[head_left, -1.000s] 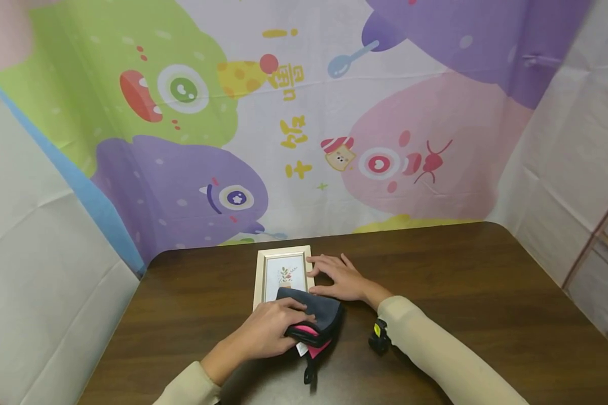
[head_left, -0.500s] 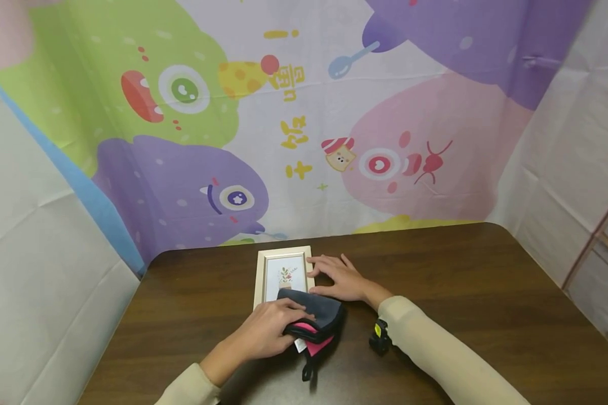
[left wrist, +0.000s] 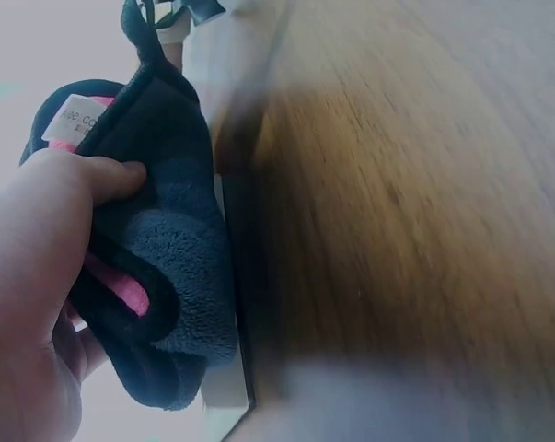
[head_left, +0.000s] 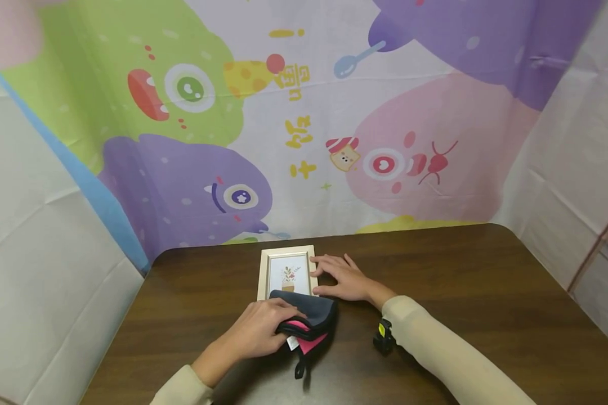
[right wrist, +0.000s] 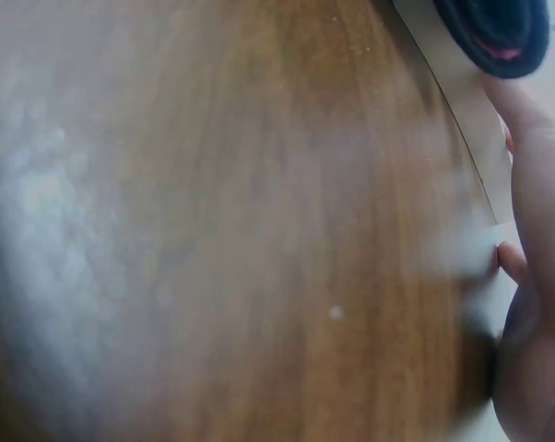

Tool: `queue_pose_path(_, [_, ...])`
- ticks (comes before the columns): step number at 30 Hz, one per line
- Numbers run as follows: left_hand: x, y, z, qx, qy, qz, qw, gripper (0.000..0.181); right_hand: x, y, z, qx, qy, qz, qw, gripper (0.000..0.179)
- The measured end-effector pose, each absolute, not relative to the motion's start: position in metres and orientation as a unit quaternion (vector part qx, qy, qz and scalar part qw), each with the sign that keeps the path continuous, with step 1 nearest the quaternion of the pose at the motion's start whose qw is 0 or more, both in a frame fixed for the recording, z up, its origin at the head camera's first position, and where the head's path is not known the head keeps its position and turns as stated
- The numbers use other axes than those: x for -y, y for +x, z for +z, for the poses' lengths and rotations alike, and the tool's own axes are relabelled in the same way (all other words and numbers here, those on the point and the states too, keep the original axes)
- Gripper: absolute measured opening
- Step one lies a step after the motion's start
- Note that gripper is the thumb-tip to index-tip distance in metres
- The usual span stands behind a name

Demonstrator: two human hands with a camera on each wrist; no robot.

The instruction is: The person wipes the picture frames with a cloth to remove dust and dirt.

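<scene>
A folded cloth (head_left: 304, 308), dark grey with black edging, a pink inside, a white tag and a hanging loop, is gripped by my left hand (head_left: 255, 329). It covers the lower part of a picture frame (head_left: 264, 275), cream-coloured, with a potted-plant picture, lying on the table. In the left wrist view, the thumb presses the cloth (left wrist: 180, 249) from one side; most other fingers are hidden. My right hand (head_left: 345, 278) has its fingers spread against the frame's right edge. From the right wrist view, fingertips touch the side of the frame (right wrist: 470, 138).
Under everything is a dark wood-grain table (head_left: 436, 292). A cartoon-printed curtain (head_left: 304, 214) hangs along its far edge, with pale sheets (head_left: 45, 225) at the sides. A small black device with a yellow patch (head_left: 383, 336) is on the right wrist.
My left hand has shifted slightly left across the frame with the cloth. The right hand stays at the frame's right edge. The head view has moved a little.
</scene>
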State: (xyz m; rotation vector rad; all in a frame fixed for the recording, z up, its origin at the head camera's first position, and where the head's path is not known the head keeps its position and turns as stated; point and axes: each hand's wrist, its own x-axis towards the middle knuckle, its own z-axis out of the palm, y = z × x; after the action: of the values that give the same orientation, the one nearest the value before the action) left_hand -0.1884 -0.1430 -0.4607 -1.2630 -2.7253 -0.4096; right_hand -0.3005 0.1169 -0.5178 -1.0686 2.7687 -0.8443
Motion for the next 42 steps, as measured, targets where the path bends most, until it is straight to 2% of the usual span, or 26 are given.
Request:
queue_pose_path(25, [0.186, -0.187, -0.451, 0.914, -0.376, -0.126, 0.08, 0.038, -0.117, -0.3, -0.518, -0.898, -0.342, -0.274, 0.033, 0.034])
queue_pose_path(36, [0.184, -0.186, -0.448, 0.912, -0.383, -0.134, 0.063, 0.034, -0.117, -0.301, -0.518, -0.898, -0.343, -0.276, 0.025, 0.032])
queue_pose_path(42, [0.177, -0.186, -0.45, 0.906, -0.395, -0.125, 0.083, 0.029, -0.117, -0.301, -0.519, -0.899, -0.34, -0.276, 0.027, 0.03])
